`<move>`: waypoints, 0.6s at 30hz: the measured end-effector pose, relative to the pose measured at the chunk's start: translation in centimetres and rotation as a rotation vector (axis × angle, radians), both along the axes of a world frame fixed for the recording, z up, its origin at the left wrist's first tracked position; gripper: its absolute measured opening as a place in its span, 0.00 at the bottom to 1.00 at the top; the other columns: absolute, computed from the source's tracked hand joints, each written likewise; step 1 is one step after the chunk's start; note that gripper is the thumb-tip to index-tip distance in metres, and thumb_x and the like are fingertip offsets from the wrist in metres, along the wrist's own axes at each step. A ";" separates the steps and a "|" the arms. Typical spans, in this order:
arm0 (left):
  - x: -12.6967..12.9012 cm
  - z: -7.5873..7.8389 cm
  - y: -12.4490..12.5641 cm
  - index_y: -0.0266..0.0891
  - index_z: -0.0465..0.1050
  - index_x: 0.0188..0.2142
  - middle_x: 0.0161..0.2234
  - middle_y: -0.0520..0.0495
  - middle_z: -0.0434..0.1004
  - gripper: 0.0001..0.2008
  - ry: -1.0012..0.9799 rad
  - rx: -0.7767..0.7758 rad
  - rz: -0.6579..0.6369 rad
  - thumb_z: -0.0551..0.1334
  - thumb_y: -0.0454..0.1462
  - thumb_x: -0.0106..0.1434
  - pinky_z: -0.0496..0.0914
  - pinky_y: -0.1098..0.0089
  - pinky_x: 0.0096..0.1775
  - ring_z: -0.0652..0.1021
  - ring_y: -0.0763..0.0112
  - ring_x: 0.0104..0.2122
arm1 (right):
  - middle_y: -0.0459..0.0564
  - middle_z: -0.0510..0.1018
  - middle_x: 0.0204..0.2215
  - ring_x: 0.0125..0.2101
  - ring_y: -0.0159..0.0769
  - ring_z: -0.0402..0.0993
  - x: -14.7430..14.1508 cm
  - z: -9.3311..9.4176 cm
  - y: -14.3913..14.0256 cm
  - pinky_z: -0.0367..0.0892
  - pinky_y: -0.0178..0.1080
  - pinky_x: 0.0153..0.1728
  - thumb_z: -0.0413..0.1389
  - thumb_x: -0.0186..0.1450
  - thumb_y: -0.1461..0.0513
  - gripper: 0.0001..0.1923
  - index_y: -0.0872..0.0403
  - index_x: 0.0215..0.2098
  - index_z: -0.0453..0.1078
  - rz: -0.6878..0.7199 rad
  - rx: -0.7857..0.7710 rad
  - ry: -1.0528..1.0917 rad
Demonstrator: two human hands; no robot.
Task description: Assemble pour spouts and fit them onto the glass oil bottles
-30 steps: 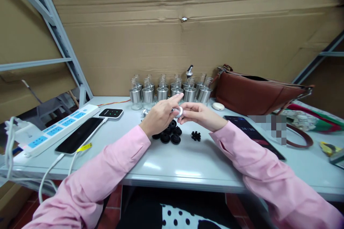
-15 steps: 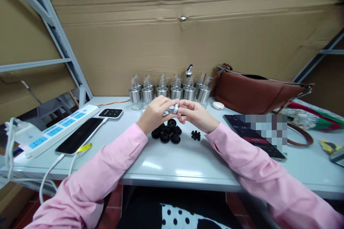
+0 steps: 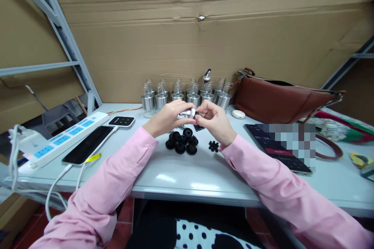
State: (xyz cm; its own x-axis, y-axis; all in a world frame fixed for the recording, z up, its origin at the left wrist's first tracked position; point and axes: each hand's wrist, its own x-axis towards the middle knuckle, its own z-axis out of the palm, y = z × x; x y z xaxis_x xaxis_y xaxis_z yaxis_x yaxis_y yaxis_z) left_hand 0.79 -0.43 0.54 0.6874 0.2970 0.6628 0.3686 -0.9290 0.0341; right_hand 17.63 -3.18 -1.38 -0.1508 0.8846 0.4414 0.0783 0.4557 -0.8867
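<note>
My left hand grips a small silver metal cap above the table. My right hand meets it from the right, its fingertips pinching a small black piece against the cap's end. Directly below the hands lies a pile of black rubber rings, and a cluster of tiny black parts sits just right of it. A row of glass bottles with silver collars stands behind the hands along the cardboard wall.
On the left lie a white-and-blue power strip, a charging phone and a small black device. A brown leather bag, a white oval case and a dark tablet are on the right. The grey table's front edge is near.
My left hand has closed its fingers around the silver cap, and both hands have drawn together and a little nearer to me. The right fingers now press a black piece to the cap.
</note>
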 end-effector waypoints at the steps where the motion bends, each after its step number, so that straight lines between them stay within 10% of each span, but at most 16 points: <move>1: 0.0 0.2 0.0 0.35 0.70 0.40 0.32 0.47 0.73 0.17 -0.005 -0.028 -0.008 0.57 0.47 0.61 0.67 0.72 0.35 0.73 0.70 0.32 | 0.39 0.64 0.18 0.20 0.24 0.58 0.0 0.1 0.0 0.55 0.30 0.22 0.58 0.48 0.58 0.15 0.52 0.24 0.55 -0.004 0.004 -0.002; 11: -0.2 1.4 -0.5 0.34 0.73 0.37 0.31 0.49 0.75 0.17 -0.041 -0.455 -0.013 0.60 0.47 0.59 0.64 0.74 0.34 0.73 0.72 0.31 | 0.37 0.59 0.16 0.16 0.23 0.55 -0.2 -0.3 -0.4 0.52 0.30 0.18 0.58 0.50 0.62 0.12 0.53 0.24 0.56 -0.071 0.226 -0.081; 18: -0.4 1.8 -0.8 0.34 0.73 0.38 0.32 0.49 0.75 0.14 -0.054 -0.613 -0.027 0.62 0.43 0.57 0.65 0.73 0.36 0.74 0.71 0.32 | 0.43 0.66 0.19 0.20 0.26 0.59 0.2 -0.3 -0.5 0.58 0.31 0.22 0.54 0.55 0.68 0.07 0.54 0.24 0.59 -0.317 0.882 -0.477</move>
State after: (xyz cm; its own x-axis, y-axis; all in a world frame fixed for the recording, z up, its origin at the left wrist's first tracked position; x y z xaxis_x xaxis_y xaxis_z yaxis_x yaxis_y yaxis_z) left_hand 0.39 -1.20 2.39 0.6702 0.6178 0.4114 0.3275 -0.7435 0.5830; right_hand 17.85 -3.72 -1.63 -0.2962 0.3079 0.9042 0.5607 0.8224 -0.0964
